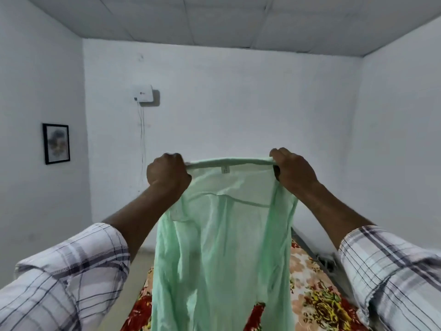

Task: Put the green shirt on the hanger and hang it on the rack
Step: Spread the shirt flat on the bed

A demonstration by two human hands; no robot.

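Note:
A pale green shirt (pixel 222 247) hangs in the air in front of me, its collar stretched level between my fists. My left hand (pixel 168 174) is shut on the left end of the collar. My right hand (pixel 292 169) is shut on the right end. A small label shows inside the collar at its middle. The shirt's body drops straight down past the bottom of the view. No hanger and no rack are in view.
A bed with a red, yellow and peach floral cover (pixel 315 295) lies below the shirt. White walls surround it. A white box with cables (pixel 144 93) is mounted on the far wall. A framed picture (pixel 56 143) hangs on the left wall.

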